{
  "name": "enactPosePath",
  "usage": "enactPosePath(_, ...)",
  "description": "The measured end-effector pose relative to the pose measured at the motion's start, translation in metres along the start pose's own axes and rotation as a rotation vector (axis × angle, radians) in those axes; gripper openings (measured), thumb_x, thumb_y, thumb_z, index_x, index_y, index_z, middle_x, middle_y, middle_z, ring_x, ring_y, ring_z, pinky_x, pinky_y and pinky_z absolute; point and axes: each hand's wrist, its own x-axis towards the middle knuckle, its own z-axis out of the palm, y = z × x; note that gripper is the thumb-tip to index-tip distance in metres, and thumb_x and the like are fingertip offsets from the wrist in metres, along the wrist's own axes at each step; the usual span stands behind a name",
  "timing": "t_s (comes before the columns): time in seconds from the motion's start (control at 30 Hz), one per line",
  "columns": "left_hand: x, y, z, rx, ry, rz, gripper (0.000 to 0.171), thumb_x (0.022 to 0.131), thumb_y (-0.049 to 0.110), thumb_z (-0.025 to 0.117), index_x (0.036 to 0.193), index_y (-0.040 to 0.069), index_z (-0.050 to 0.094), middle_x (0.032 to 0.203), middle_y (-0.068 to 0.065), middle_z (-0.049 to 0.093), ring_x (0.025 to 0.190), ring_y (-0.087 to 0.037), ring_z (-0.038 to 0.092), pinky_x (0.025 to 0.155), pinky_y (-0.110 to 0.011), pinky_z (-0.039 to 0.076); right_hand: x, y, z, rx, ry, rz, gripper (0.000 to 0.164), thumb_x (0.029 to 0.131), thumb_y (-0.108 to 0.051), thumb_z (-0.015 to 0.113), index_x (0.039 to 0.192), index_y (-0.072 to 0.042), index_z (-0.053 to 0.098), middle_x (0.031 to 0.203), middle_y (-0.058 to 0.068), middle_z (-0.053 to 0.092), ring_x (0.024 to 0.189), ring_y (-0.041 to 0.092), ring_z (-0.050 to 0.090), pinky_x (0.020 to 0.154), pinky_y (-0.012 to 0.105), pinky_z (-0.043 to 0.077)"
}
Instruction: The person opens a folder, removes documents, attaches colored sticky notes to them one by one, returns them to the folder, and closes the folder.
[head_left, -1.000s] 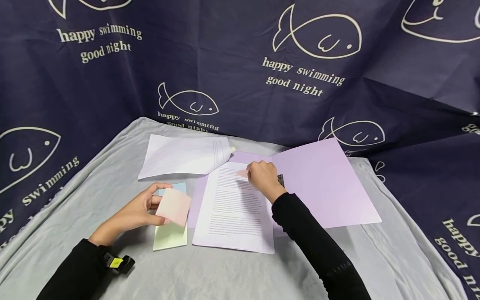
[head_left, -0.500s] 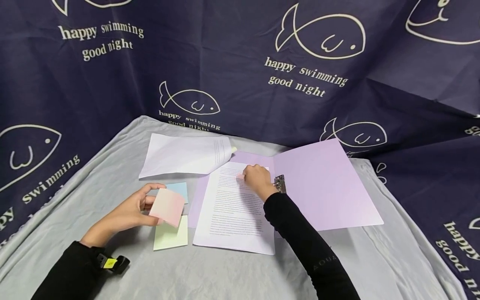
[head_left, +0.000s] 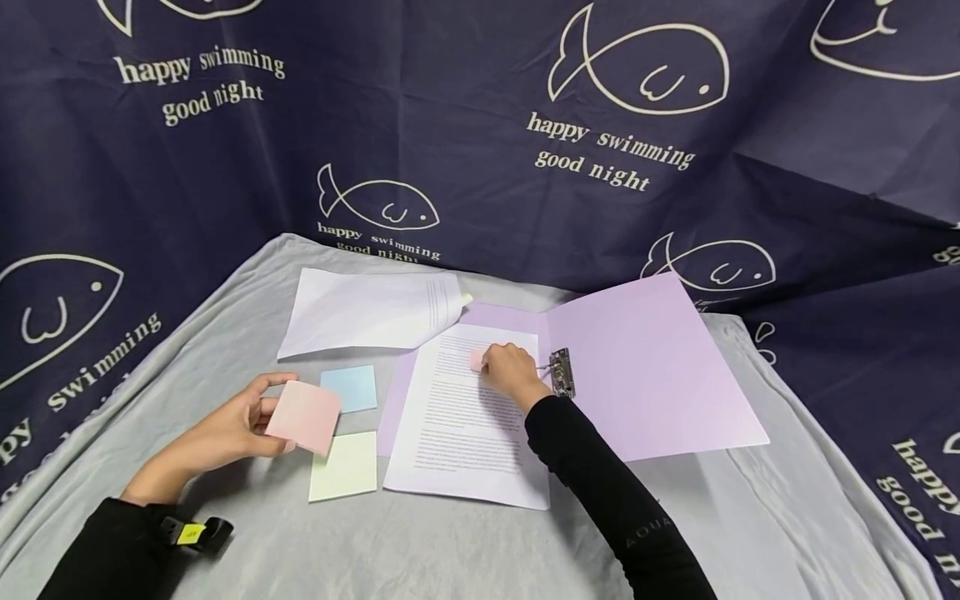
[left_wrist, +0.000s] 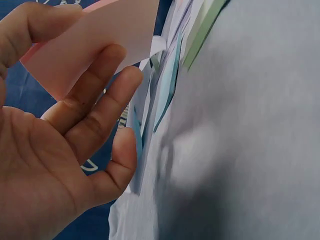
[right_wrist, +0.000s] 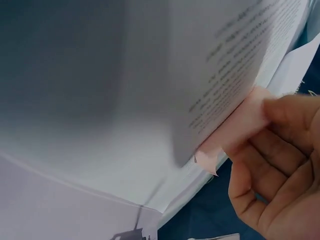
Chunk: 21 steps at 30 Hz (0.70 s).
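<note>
We list, on the table [head_left: 360, 550]: open folder [head_left: 663, 375]; on its left half, sheets [head_left: 468, 450]; right of these, clip [head_left: 561, 373]; far left, paper [head_left: 367, 312]; left of the sheets, near pad [head_left: 343, 475] and far pad [head_left: 352, 388]. Left of both, in left hand [head_left: 228, 429]: third pad [head_left: 306, 414]. At the sheets' far part, in right hand [head_left: 513, 371]: note [head_left: 476, 359].

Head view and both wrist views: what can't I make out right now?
Pink slip: head view, partly hidden by the right hand.
Page: print too small to read in the head view, blurred in the right wrist view.
Pink pad: left wrist view, cut off by the top edge.
Metal clip: right wrist view, cut off by the bottom edge.
</note>
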Motion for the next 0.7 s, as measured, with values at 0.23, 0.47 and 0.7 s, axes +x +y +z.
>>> enactPosePath(0.23, -0.007, -0.002, -0.006, 0.01, 0.02, -0.01, 0.076, 0.076, -0.012, 0.065, 0.133, 0.016, 0.024, 0.103, -0.011, 0.064, 0.08, -0.021, 0.063, 0.061, -0.032, 0.05, -0.002, -0.002, -0.001, 0.039, -0.021, -0.019, 0.028, 0.09, -0.025, 0.061, 0.065, -0.013, 0.062, 0.07, 0.0, 0.059, 0.062, 0.016, 0.054, 0.056, 0.03, 0.042)
enactPosePath(0.47, -0.011, -0.004, -0.012, 0.043, 0.025, -0.027, 0.076, 0.076, -0.012, 0.066, 0.133, 0.011, 0.022, 0.104, -0.01, 0.064, 0.081, -0.021, 0.063, 0.06, -0.031, 0.049, -0.005, -0.003, 0.005, -0.091, -0.048, -0.131, 0.011, 0.087, -0.013, 0.062, 0.097, -0.014, 0.066, 0.096, 0.004, 0.066, 0.091, 0.026, 0.061, 0.07, 0.038, 0.048)
enactPosePath(0.7, -0.017, -0.012, -0.018, 0.007, -0.002, 0.013, 0.077, 0.076, -0.015, 0.063, 0.13, 0.025, 0.026, 0.104, -0.005, 0.064, 0.081, -0.019, 0.063, 0.061, -0.03, 0.049, -0.007, 0.001, 0.007, -0.039, -0.174, -0.142, 0.056, 0.093, -0.013, 0.056, 0.144, -0.018, 0.035, 0.145, 0.011, 0.034, 0.129, 0.029, 0.034, 0.094, 0.051, 0.036)
